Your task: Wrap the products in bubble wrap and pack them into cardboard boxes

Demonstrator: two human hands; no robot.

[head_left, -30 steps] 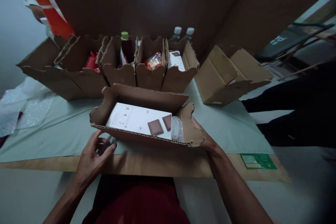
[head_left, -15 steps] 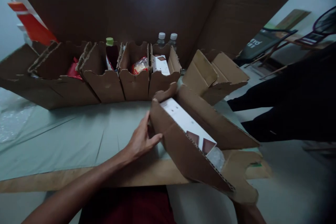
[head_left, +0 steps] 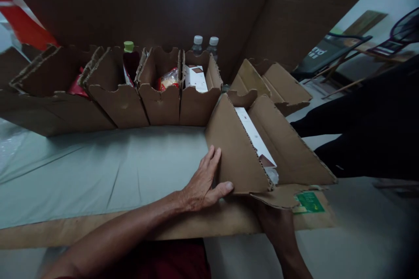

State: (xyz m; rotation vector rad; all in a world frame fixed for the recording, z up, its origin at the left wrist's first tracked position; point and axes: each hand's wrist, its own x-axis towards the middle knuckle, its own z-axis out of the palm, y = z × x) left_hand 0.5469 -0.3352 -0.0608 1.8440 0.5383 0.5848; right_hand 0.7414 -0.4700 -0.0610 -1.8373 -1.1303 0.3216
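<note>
A cardboard bin (head_left: 238,152) with an open top stands at a slant near the table's front edge. Inside it lie a white box (head_left: 257,137) with brown squares and a piece of clear plastic (head_left: 272,175). My left hand (head_left: 206,183) presses against the bin's left side, its fingers stretched out and the thumb apart. Beneath the bin's front flap is my right hand (head_left: 276,220), touching from below, with its fingers hidden by the cardboard.
Along the back stands a row of cardboard bins (head_left: 119,107) holding a green-capped bottle (head_left: 131,59), a snack packet (head_left: 168,79) and another white box (head_left: 195,78). Behind are two white-capped bottles (head_left: 197,45). Another bin (head_left: 281,85) sits back right. A person's dark-clothed legs (head_left: 366,126) are at right.
The bin has swung and slid back on the table, its front end moving up and left. My left hand has followed it rightward, and my right hand has shifted inward under the front flap.
</note>
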